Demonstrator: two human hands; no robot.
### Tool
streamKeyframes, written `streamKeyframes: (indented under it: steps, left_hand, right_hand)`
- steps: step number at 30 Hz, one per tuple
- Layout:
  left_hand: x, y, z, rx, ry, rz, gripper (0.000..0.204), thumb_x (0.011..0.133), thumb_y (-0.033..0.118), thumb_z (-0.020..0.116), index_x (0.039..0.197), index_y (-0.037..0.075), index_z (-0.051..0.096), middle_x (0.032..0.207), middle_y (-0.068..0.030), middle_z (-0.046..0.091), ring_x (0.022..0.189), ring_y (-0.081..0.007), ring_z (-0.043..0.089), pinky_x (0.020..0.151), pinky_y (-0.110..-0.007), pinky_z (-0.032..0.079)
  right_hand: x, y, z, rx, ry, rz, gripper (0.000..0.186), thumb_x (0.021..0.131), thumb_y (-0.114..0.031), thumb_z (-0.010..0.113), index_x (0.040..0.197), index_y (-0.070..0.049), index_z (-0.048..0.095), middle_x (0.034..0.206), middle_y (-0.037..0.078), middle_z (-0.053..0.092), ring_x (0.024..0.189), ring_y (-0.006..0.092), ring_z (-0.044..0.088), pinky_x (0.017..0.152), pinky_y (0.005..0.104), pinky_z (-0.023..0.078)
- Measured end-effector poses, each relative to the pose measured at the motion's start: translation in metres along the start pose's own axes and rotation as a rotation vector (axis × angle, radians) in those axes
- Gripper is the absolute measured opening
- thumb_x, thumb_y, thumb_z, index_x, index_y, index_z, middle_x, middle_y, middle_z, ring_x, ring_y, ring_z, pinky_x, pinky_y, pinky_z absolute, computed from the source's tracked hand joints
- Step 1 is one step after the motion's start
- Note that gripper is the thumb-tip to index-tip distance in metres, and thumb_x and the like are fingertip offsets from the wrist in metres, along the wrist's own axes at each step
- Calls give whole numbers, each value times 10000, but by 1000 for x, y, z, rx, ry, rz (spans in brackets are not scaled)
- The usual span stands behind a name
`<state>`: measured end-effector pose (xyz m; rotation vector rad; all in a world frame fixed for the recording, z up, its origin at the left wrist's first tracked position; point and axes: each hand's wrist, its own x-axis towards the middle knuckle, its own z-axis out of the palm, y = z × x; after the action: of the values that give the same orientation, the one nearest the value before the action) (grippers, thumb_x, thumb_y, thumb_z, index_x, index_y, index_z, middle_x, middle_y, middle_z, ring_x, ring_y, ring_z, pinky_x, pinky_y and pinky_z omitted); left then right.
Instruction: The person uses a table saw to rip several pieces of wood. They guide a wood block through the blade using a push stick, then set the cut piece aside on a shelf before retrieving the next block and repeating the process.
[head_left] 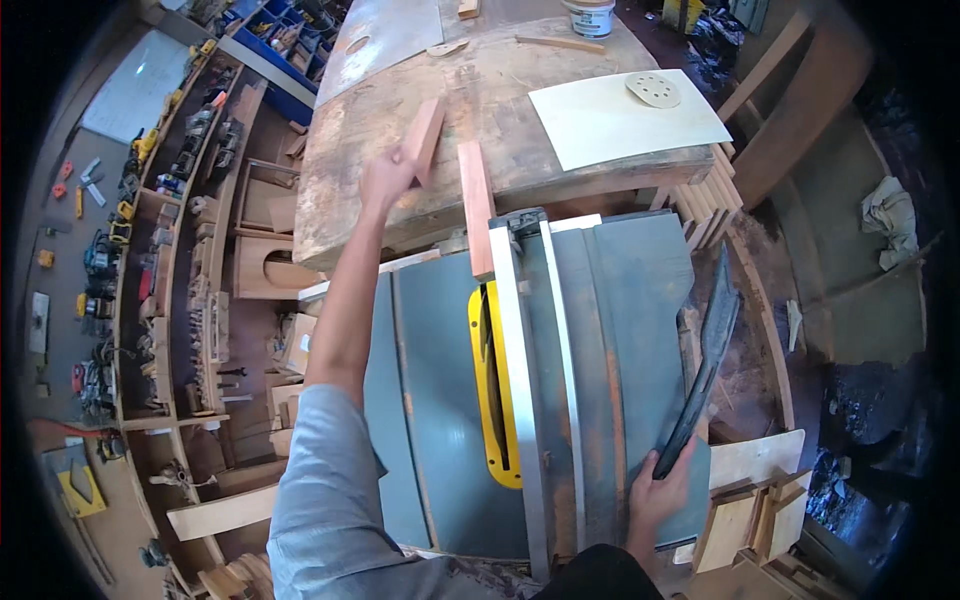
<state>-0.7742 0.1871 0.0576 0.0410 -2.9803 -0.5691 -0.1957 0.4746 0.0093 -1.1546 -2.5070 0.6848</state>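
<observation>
Reaching forward over the wooden workbench, my left hand is closed around the near end of a short reddish wood block. My right hand, low at the right, grips the lower end of a long black push stick that points away from me over the right edge of a table saw. A second reddish wood strip lies against the saw's fence, its far part over the bench. Behind its near end is the yellow throat plate with a dark slot.
On the bench are a pale thin board carrying a perforated sanding disc, a white tub and a thin stick. Shelves of tools run along the left. Wood offcuts stand at the lower right.
</observation>
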Motion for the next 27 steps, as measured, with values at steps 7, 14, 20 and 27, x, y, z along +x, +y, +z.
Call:
streamKeyframes:
  steps: [7, 14, 20, 27]
  left_hand:
    - [-141, 0, -10, -123, 7, 160, 702, 704, 450, 816, 1287, 79, 693, 864, -126, 735, 878, -309, 735, 776, -435, 555]
    - [-97, 48, 17, -257, -136, 65, 1047, 797, 599, 748, 1529, -49, 375, 1511, -254, 486, 1371, -400, 509, 1131, -445, 435]
    - [-79, 79, 25, -95, -166, -243, 1136, 667, 491, 873, 1510, -46, 334, 1483, -260, 505, 1351, -350, 548, 1104, -434, 479]
    - [-151, -21, -69, -325, 0, -249, 929, 644, 424, 829, 1427, 61, 484, 1387, -225, 591, 1260, -370, 604, 1039, -467, 510]
  right_hand:
    - [1, -3, -9, -112, -98, 76, 769, 879, -199, 737, 1570, -112, 410, 988, 234, 696, 850, 443, 649, 771, 531, 490]
    - [-4, 6, -2, -77, -30, -2, 784, 864, -181, 749, 1569, -128, 410, 1069, 236, 710, 912, 455, 666, 793, 521, 506]
    - [-2, 8, 3, -118, 17, -66, 786, 881, -206, 733, 1576, -105, 382, 1054, 224, 713, 916, 439, 672, 777, 524, 506]
    - [-13, -9, -12, -128, -34, 17, 752, 930, -246, 689, 1602, -217, 355, 1118, 245, 707, 989, 464, 667, 837, 533, 510]
